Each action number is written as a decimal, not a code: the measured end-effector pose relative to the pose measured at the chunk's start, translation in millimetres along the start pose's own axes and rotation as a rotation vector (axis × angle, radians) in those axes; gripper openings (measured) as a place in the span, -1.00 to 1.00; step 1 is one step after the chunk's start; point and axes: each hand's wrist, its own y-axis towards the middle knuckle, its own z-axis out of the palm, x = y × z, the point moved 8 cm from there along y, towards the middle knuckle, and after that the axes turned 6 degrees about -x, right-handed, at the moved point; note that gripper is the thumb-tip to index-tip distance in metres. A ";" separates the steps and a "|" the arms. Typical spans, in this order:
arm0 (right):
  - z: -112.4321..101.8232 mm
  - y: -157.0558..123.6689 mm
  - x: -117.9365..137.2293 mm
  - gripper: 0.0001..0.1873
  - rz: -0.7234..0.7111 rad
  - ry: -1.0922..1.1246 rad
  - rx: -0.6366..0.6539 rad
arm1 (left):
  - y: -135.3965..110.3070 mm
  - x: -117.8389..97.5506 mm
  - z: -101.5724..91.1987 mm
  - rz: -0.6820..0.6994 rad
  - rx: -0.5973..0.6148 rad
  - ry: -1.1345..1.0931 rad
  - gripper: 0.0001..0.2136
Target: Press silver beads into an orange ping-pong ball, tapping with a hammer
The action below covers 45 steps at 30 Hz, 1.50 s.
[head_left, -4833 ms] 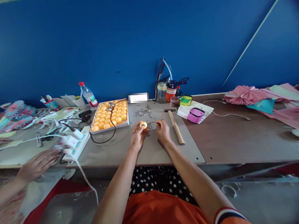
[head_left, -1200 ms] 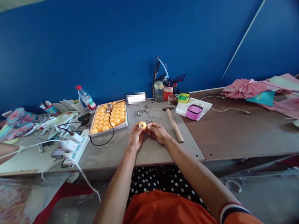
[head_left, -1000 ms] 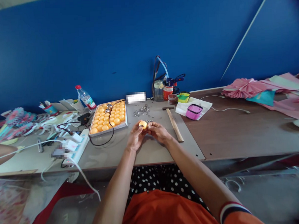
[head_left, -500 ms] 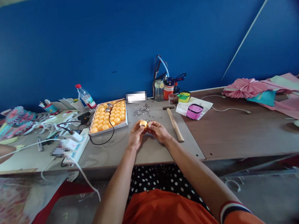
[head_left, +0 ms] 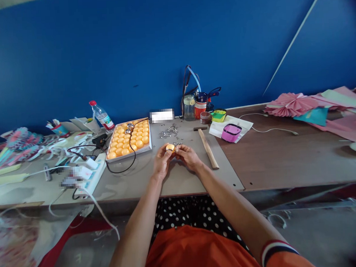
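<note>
My left hand [head_left: 161,161] is closed round a small orange ball [head_left: 170,147], held just above the grey table [head_left: 180,180]. My right hand [head_left: 189,156] meets it from the right, fingertips pinched against the ball's side; whether a small metal piece sits in that pinch I cannot make out. A scatter of small silver metal pieces [head_left: 169,130] lies just beyond the hands. Left of them stands a tray of orange balls [head_left: 130,140] with a black cable draped over it.
A wooden-handled hammer [head_left: 208,148] lies right of my hands. Behind it are jars and cups [head_left: 198,107], a pink pouch [head_left: 231,132] on white paper, and pink folded paper fans [head_left: 289,107]. A water bottle [head_left: 102,115], power strip [head_left: 89,172] and cables crowd the left.
My right hand moved from the metal pieces to the ball held in my left hand. Another person's arm at the left edge has withdrawn out of view.
</note>
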 end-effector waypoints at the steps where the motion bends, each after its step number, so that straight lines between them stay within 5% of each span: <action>1: -0.2 0.3 -0.2 -0.75 -0.009 -0.003 0.003 | 0.1 0.1 -0.1 0.002 -0.001 0.002 -0.62; 22: -7.0 -0.4 -3.7 -0.74 0.039 -0.155 -0.079 | 0.0 0.0 -11.7 0.130 -0.069 0.280 -0.60; 33: -9.6 3.1 2.3 -0.72 -0.029 -0.077 -0.095 | 2.9 10.3 -6.0 -0.037 -0.035 0.064 -0.63; 36: -27.8 1.9 20.5 -0.83 -0.240 -0.332 -0.295 | 2.3 10.3 -5.2 -0.086 -0.037 0.010 -0.57; 39: -30.5 -6.8 36.8 -0.87 -0.438 -0.858 -0.446 | 1.2 9.2 -5.5 -0.101 -0.045 -0.010 -0.52; 45: -14.0 -12.2 24.5 -0.62 -0.335 -1.546 -0.339 | 0.2 8.2 -4.4 -0.115 -0.046 -0.029 -0.55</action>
